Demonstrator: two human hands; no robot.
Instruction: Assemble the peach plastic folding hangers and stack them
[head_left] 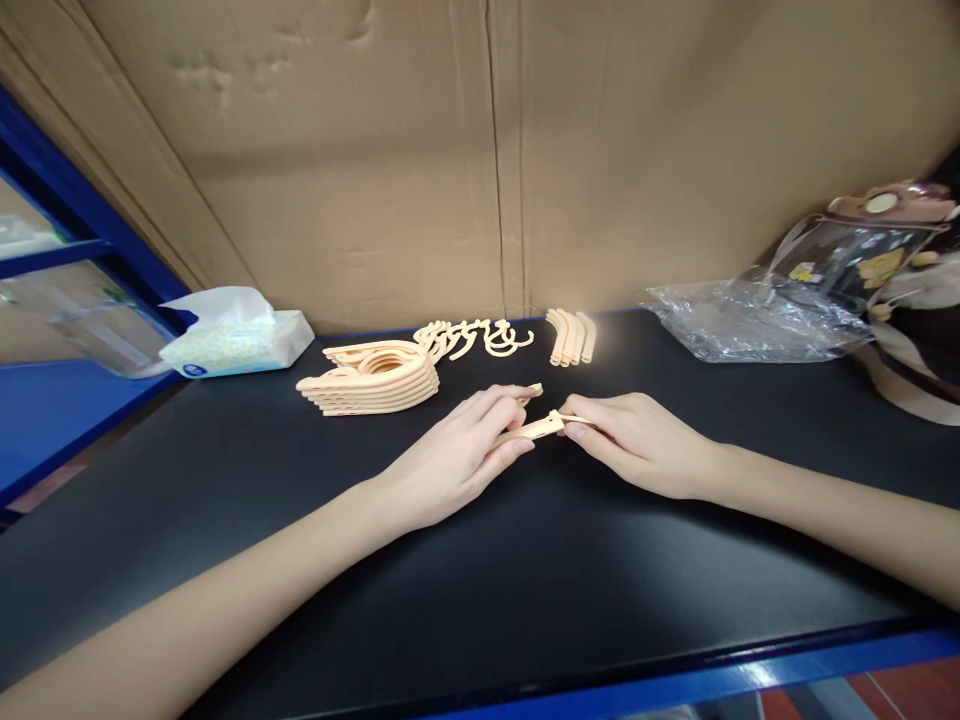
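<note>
My left hand [469, 445] is closed around a cream plastic hanger part [534, 430], its end pointing right. The fingers of my right hand [637, 440] pinch a thin cream plastic piece [576, 419] that meets that end; most of this piece is hidden by the fingers. Both hands are just above the black tabletop. Behind my left hand lies a stack of matching hanger parts [375, 385]. A heap of cream plastic hooks [472, 338] lies behind the stack, and several short curved cream pieces [571, 337] lie side by side to its right.
A tissue pack [240, 340] sits at the back left beside a blue frame [142, 240]. At the back right are a crumpled clear plastic bag [757, 325] and a clear bottle with a strap [862, 260]. Cardboard [375, 180] closes off the back of the black table [562, 600].
</note>
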